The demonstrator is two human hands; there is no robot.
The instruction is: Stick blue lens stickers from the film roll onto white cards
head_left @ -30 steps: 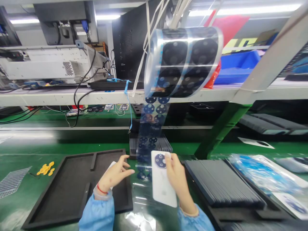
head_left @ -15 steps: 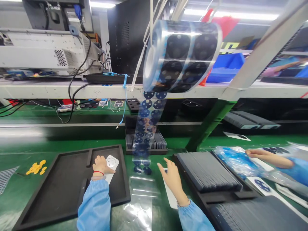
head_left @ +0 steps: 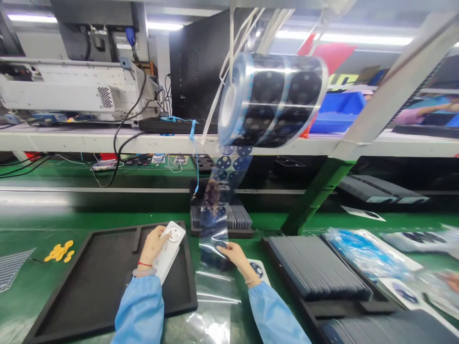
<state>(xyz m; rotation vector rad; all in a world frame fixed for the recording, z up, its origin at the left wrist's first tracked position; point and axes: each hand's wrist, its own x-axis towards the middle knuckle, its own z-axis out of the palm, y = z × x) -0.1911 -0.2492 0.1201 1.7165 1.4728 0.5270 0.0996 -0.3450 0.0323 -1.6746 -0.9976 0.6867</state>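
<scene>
My left hand (head_left: 155,244) is closed round a white phone back cover (head_left: 169,248) with a round camera cut-out, held over the black foam tray (head_left: 89,286). My right hand (head_left: 234,254) reaches to the clear film strip (head_left: 215,229) that hangs from the roll (head_left: 272,100) of dark round stickers, its fingertips pinching at a sticker on the strip. A second white cover (head_left: 258,270) with a dark blue ring sticker lies on the table under my right wrist.
Stacks of dark flat parts in trays (head_left: 315,267) stand to the right, another stack (head_left: 229,217) behind the strip. Blue-wrapped covers (head_left: 366,253) lie far right. Yellow bits (head_left: 59,251) sit at left. A green post (head_left: 315,196) slants up to the shelf (head_left: 107,141).
My left hand has lifted the white cover off the tray. My right hand left the stickered cover on the table and moved up-left to the film strip. Another person's arm at right has withdrawn.
</scene>
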